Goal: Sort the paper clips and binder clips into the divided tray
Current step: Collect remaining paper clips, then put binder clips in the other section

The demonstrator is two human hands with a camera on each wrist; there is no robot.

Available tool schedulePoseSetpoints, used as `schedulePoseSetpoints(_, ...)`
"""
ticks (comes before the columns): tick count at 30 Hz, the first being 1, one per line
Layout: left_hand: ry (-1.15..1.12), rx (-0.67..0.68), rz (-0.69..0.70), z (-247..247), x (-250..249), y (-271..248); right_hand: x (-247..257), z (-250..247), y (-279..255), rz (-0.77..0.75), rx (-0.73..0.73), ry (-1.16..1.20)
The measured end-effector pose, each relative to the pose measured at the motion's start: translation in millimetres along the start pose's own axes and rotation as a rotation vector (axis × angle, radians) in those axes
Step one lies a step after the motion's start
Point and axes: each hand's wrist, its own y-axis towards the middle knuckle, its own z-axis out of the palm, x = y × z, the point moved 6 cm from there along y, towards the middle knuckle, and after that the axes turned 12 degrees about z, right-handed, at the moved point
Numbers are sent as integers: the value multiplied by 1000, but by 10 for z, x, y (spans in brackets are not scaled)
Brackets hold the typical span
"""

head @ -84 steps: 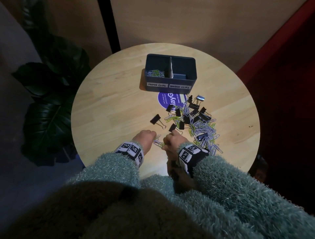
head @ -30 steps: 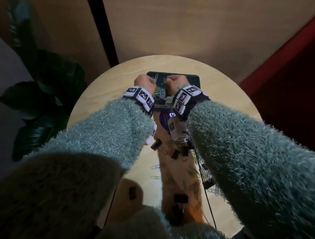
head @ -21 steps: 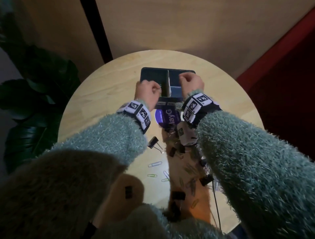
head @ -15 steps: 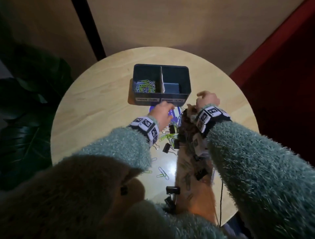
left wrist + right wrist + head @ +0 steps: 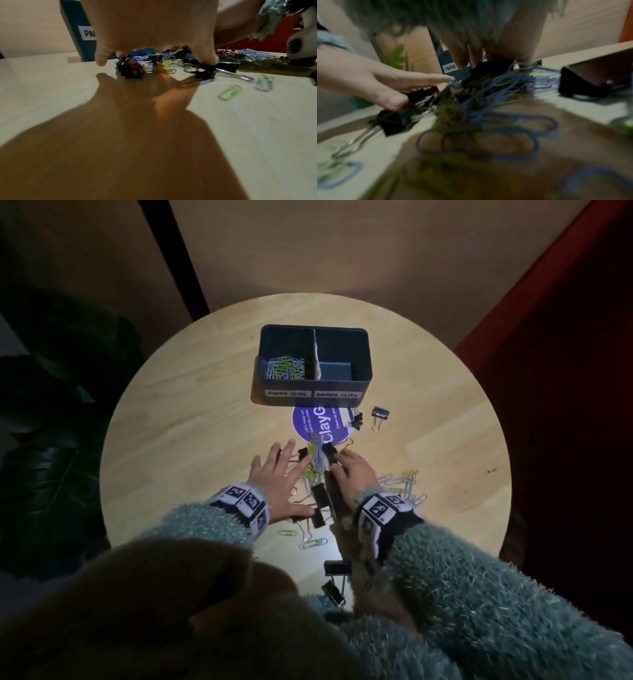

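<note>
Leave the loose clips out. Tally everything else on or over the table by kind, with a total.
Divided tray: 1
Labels on its front, paper clips label and binder clips label: 2
Round purple sticker: 1
Hands, left hand and right hand: 2
Total: 6

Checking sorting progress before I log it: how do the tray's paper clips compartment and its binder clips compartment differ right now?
The paper clips compartment, on the left of the divider, holds a heap of green and blue paper clips; the binder clips compartment, on the right, shows only bare floor. The binder clips lie loose on the table. Both compartments belong to one dark tray, each with a white label on the front wall.
</note>
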Motion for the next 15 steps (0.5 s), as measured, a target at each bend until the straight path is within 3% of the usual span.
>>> schedulePoseSetpoints(3,-26,-69,-35,-4,103,-142,4,-250,42,111,-110,230)
schedulePoseSetpoints(6,-44,-85,-50,-48,120,-195,-122,-501,332,262,-192,185)
schedulePoseSetpoints(10,-101,-43,-68,-92,102,-157,-106,-731,699,311,-55,-67)
schedulePoseSetpoints(15,-116,27,-101,-11,146,-105,41,-532,768,178,142,-259)
